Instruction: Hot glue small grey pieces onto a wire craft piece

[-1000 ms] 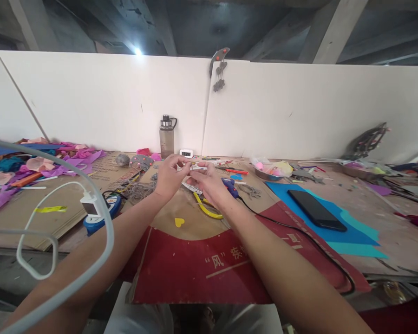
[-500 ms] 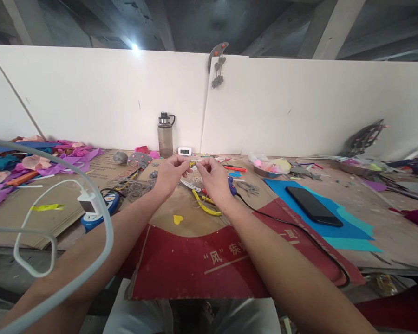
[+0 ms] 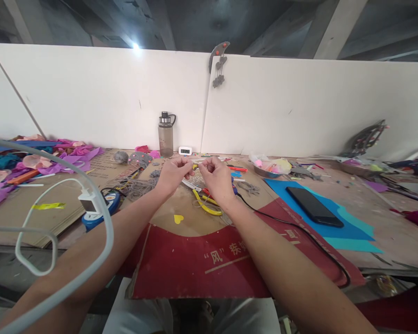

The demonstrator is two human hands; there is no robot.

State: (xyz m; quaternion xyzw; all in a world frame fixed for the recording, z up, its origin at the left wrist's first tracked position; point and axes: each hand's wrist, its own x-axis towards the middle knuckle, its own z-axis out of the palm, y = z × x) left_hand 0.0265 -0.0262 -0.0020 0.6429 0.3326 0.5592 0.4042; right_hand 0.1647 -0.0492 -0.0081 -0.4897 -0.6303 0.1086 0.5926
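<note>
"How did we hold ourselves?"
"We stretched left forearm [image 3: 127, 224] and right forearm [image 3: 273, 246] forward, bare, slanting inward."
"Further out?"
"We held our left hand [image 3: 173, 175] and right hand [image 3: 217, 178] nearly tip to tip, each curled into a pinch."

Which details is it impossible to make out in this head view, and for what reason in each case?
Head view: yellow piece, full outline, covered by left grip.
Head view: whether right grip holds anything, too small to tell.
Head view: blue tool, mostly behind right grip.
Head view: display, digits too small.
Head view: red card, printing partly behind right forearm.
</note>
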